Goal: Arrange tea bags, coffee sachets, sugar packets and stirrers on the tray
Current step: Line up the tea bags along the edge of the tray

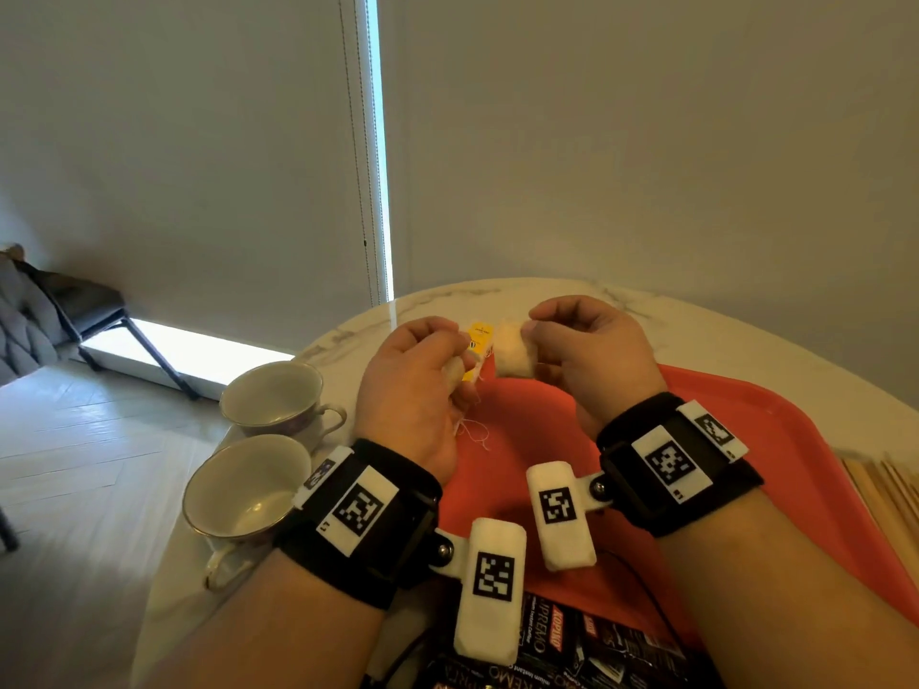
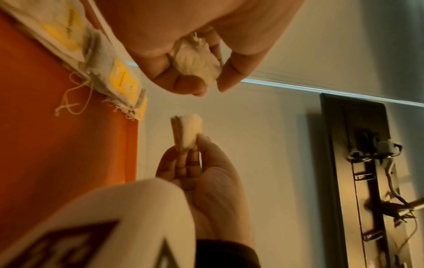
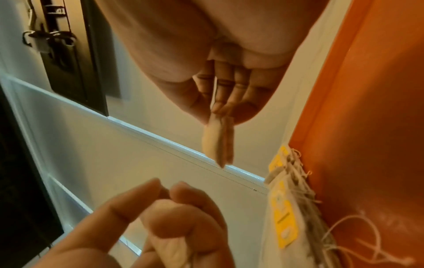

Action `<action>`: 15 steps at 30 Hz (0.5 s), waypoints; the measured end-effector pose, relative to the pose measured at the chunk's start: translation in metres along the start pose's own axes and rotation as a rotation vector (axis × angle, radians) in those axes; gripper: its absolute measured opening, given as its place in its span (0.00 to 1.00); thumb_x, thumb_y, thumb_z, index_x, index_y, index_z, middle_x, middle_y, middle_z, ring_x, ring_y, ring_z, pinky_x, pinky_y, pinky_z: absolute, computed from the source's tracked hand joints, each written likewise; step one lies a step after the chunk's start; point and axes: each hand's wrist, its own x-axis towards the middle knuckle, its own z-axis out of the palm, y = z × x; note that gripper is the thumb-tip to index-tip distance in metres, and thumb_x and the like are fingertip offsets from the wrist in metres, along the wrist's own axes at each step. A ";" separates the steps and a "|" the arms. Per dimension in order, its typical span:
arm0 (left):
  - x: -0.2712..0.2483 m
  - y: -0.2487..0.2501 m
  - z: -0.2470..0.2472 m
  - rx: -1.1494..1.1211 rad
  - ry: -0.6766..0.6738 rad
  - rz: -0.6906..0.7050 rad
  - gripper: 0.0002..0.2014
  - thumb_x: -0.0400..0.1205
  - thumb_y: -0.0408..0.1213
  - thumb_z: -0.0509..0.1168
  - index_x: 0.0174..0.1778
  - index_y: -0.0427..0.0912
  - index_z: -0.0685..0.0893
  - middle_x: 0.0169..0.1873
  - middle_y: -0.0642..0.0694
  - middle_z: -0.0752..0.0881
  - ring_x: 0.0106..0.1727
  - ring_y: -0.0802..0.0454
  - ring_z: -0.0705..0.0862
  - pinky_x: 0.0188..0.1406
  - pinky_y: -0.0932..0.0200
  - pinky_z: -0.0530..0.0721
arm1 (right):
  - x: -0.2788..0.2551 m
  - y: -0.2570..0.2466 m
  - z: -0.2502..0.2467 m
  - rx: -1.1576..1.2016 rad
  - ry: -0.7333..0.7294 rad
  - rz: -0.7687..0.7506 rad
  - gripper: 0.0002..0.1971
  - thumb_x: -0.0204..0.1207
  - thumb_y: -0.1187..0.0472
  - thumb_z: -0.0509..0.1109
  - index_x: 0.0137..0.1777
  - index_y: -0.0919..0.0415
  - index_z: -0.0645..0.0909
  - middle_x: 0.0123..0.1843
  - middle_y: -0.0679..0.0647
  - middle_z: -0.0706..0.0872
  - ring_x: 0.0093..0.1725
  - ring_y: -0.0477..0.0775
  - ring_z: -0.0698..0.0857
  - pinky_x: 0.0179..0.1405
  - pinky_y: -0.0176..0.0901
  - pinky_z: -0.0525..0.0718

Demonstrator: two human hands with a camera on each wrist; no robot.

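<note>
Both hands hover over the red tray (image 1: 746,415) (image 2: 57,145) (image 3: 367,127). My left hand (image 1: 422,375) (image 2: 206,85) (image 3: 167,192) curls its fingers round a crumpled pale tea bag (image 1: 455,372) (image 2: 195,61). Thumb and fingers of my right hand (image 1: 547,340) (image 2: 195,143) (image 3: 218,112) pinch a flat white tea bag (image 1: 514,358) (image 2: 190,130) (image 3: 215,143); the wrist views show it edge-on. A stack of tea bags with yellow tags (image 1: 480,340) (image 2: 121,79) (image 3: 284,217) lies at the tray's far edge, its strings trailing on the tray.
Two empty cups (image 1: 271,395) (image 1: 246,489) stand on the marble table (image 1: 497,295) left of the tray. Wooden stirrers (image 1: 885,489) lie to the right of the tray. Black coffee sachets (image 1: 572,648) sit at the near edge. A chair (image 1: 49,310) stands far left.
</note>
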 end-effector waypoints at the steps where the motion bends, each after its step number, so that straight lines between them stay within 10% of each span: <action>1: -0.001 0.001 0.000 0.026 -0.028 0.022 0.12 0.83 0.23 0.67 0.40 0.44 0.86 0.27 0.49 0.85 0.31 0.53 0.81 0.25 0.62 0.77 | 0.000 -0.001 0.000 0.016 -0.003 0.015 0.09 0.76 0.73 0.75 0.43 0.59 0.86 0.39 0.57 0.88 0.36 0.55 0.88 0.31 0.44 0.85; 15: -0.007 0.002 0.002 0.171 -0.060 0.054 0.09 0.81 0.27 0.74 0.54 0.43 0.86 0.37 0.42 0.89 0.35 0.55 0.85 0.26 0.62 0.80 | -0.012 -0.013 0.011 0.094 -0.195 -0.121 0.07 0.76 0.73 0.76 0.49 0.62 0.86 0.46 0.63 0.89 0.46 0.60 0.89 0.49 0.56 0.90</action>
